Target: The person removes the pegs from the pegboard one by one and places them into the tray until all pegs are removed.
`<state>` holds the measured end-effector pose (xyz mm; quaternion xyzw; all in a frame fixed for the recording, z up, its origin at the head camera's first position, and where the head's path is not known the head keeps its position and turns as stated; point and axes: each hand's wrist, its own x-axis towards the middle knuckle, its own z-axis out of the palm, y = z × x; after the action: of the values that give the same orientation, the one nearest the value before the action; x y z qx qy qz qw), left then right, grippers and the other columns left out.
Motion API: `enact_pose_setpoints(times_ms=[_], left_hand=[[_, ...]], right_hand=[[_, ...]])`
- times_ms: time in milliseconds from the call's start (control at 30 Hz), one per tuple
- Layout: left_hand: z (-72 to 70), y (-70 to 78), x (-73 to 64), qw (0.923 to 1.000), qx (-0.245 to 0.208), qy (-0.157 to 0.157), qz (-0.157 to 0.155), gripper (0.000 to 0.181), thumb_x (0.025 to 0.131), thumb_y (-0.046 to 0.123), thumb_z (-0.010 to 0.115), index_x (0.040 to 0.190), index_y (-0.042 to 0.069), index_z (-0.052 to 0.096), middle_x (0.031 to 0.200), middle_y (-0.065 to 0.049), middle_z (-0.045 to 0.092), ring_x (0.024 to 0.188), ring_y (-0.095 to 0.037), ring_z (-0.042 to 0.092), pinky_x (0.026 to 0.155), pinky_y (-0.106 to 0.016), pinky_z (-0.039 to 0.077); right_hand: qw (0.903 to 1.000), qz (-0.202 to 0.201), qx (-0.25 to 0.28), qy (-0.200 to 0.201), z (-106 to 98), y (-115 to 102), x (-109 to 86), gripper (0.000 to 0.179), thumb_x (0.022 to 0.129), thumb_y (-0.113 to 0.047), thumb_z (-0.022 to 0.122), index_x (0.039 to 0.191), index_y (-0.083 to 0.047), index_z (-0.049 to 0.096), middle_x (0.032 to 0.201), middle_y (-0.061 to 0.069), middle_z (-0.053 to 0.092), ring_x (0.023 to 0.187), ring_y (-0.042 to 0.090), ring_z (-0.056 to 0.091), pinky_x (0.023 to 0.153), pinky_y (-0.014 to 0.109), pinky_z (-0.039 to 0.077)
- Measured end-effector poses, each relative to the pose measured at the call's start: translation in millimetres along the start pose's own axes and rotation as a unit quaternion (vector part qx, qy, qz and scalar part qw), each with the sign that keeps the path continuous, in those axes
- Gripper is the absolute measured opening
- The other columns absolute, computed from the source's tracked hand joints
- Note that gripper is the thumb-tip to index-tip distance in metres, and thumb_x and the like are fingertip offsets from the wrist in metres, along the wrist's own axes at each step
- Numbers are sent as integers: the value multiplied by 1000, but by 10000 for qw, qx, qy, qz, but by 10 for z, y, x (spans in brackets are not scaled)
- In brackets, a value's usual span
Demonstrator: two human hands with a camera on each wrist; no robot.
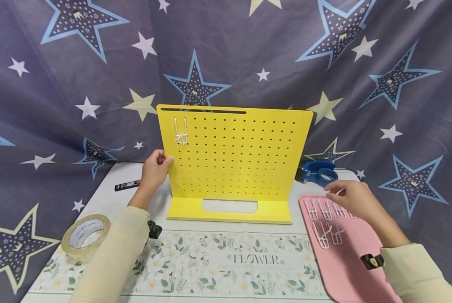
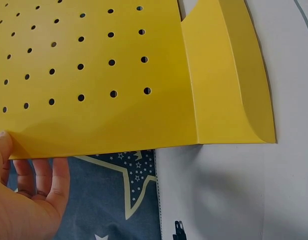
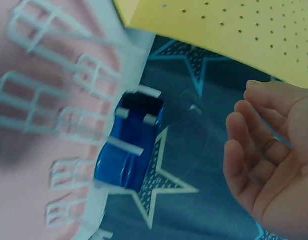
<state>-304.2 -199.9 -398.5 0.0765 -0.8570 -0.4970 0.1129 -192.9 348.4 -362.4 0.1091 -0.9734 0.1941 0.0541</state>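
A yellow pegboard (image 1: 237, 168) stands upright on its flat foot. My left hand (image 1: 154, 171) pinches its left edge, thumb on the front face and fingers behind, as the left wrist view also shows. White wire hooks (image 1: 181, 138) hang in the board's upper left corner. Over the far end of a pink tray (image 1: 356, 267) is my right hand (image 1: 352, 198), its fingers loosely bent with nothing between them. Several more white wire hooks (image 1: 326, 210) lie in that tray, the hand partly covering some. In the right wrist view the right hand (image 3: 278, 155) is apart from the hooks.
A blue tape dispenser (image 1: 318, 171) sits behind the tray, right of the board. To the left are a roll of clear tape (image 1: 70, 248) and a small black item (image 1: 127, 185). A flower-print mat (image 1: 226, 269) covers the table's front; a star-patterned cloth (image 1: 226, 38) hangs behind.
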Motion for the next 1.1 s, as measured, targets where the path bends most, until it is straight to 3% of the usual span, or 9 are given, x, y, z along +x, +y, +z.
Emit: enact_pose_setpoints(times_ms=[233, 433, 800, 1100], left_hand=[[-21, 14, -3, 10000, -15, -20, -20, 25, 104, 29, 58, 123, 12, 54, 104, -7, 54, 92, -21, 53, 78, -30, 49], [-32, 13, -9, 10000, -23, 1, -20, 25, 104, 29, 57, 122, 11, 54, 104, -7, 54, 92, -21, 53, 78, -29, 49], [-36, 4, -13, 10000, -6, -60, -14, 26, 104, 29, 57, 123, 12, 54, 104, -7, 54, 92, -21, 53, 78, -30, 49], [-21, 11, -18, 10000, 0, -38, 17, 25, 104, 29, 58, 122, 12, 55, 104, -7, 54, 91, -21, 53, 77, -30, 49]], right_hand=[[9998, 84, 176, -50, 92, -263, 228, 23, 95, -19, 71, 115, -9, 74, 100, 11, 75, 84, 21, 66, 75, 39, 60], [9993, -122, 340, 112, 168, -541, 430, 21, 94, -18, 72, 113, -9, 76, 102, 10, 76, 88, 23, 68, 80, 45, 59], [9950, -532, 652, 530, 331, -1095, 772, 16, 93, -18, 73, 106, -10, 79, 93, 7, 76, 77, 20, 65, 65, 29, 51], [9890, -953, 712, 877, 426, -1582, 995, 16, 94, -19, 73, 108, -12, 78, 95, 5, 76, 77, 19, 65, 67, 32, 53]])
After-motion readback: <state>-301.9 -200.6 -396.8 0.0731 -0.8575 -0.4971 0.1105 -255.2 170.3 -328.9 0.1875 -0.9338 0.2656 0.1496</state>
